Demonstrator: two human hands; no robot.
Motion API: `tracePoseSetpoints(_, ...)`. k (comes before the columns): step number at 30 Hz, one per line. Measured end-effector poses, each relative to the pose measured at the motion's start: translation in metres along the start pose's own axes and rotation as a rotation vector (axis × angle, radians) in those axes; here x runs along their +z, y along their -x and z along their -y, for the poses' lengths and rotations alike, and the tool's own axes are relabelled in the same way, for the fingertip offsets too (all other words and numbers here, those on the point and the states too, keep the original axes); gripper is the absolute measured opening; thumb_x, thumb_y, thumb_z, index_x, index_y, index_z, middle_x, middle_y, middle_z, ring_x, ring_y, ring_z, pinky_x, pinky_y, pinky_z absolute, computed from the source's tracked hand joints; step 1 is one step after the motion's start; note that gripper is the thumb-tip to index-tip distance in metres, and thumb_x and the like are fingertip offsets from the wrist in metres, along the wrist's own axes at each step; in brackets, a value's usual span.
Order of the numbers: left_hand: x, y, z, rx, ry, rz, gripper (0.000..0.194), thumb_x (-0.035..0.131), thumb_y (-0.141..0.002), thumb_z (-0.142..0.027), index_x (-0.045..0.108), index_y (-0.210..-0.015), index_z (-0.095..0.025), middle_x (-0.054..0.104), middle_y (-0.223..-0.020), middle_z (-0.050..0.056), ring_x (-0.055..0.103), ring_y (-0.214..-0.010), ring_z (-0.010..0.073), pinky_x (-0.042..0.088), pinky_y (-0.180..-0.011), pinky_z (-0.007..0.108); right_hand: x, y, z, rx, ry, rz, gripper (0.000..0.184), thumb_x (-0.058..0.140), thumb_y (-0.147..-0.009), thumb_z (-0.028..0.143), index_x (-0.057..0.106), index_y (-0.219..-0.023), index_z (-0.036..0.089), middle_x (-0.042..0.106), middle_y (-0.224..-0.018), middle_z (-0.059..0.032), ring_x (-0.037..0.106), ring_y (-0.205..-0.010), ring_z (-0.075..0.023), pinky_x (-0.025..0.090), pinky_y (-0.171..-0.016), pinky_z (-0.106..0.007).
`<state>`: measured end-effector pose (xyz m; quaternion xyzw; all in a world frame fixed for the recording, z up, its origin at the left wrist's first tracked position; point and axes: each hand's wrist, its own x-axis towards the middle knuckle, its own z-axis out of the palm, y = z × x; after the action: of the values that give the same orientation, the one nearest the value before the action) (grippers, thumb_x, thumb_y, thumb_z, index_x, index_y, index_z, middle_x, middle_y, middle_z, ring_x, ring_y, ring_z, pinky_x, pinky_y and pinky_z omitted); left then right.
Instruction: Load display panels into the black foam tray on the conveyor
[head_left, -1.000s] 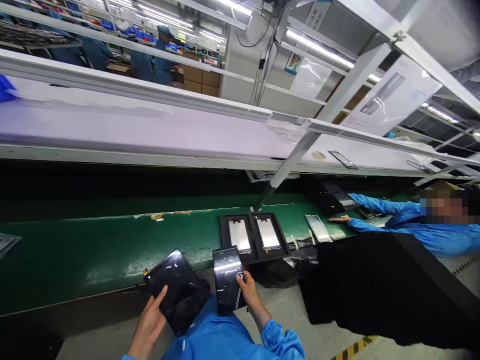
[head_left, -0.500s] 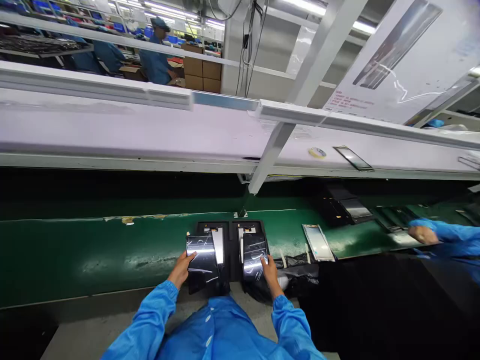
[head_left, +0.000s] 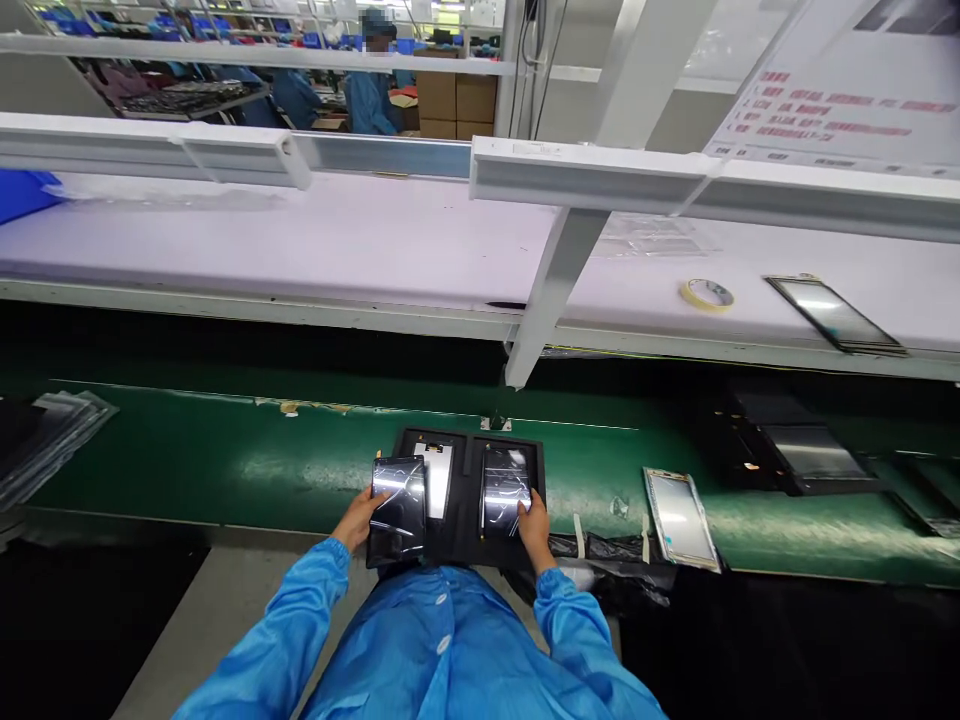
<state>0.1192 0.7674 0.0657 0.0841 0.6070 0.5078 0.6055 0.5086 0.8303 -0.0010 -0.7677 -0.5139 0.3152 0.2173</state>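
Left hand [head_left: 358, 517] gripped one glossy black panel [head_left: 397, 505]; right hand [head_left: 535, 516] gripped a second panel [head_left: 503, 490]. Both over the two-slot black tray [head_left: 463, 480] on the green counter [head_left: 225, 465]. One framed screen [head_left: 681, 505] right of the tray.

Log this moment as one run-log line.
left hand: holds dark panel | right hand: holds second panel | both over black tray on green belt

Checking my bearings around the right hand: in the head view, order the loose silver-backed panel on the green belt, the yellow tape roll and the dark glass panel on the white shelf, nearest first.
1. Loose silver-backed panel, on the belt, just right of the right hand.
2. Yellow tape roll, on the shelf above.
3. Dark glass panel, far right on the shelf.
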Motion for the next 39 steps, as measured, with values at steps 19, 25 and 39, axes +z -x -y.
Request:
tracePoseSetpoints(19,-0.028,-0.004,-0.026,0.052,-0.152,0.082,0.038,0.087,-0.067,-0.026,0.067,-0.098,-0.017,0.078,-0.077,0.005,0.075,-0.075,0.0246,0.059,-0.07,0.032,-0.009,0.031,0.047,-0.131,0.38,0.092,0.05,0.057,-0.088,0.02,0.063,-0.137,0.011,0.054,-0.147,-0.0234,0.052,-0.134,-0.0364,0.04,-0.113,-0.045)
tracePoseSetpoints(25,0.021,-0.015,-0.055,0.089,-0.437,0.419,0.039,0.089,-0.054,-0.025,0.078,-0.09,-0.014,0.081,-0.085,0.008,0.072,-0.08,0.0292,0.056,-0.075,0.035,0.024,0.042,0.129,-0.495,-0.161,0.317,0.067,0.068,-0.084,0.035,0.051,-0.147,0.02,0.049,-0.155,-0.0137,0.044,-0.144,-0.0282,0.036,-0.12,-0.047)
tracePoseSetpoints(39,0.021,0.019,-0.079,0.537,-0.312,-0.207,0.044,0.073,-0.082,-0.033,0.059,-0.123,-0.024,0.059,-0.136,0.011,0.05,-0.136,0.0272,0.04,-0.113,0.037,0.048,0.097,0.129,0.133,-0.924,0.636,0.063,0.087,-0.056,0.061,0.068,-0.102,0.022,0.077,-0.092,-0.0051,0.071,-0.09,-0.027,0.055,-0.084,-0.042)
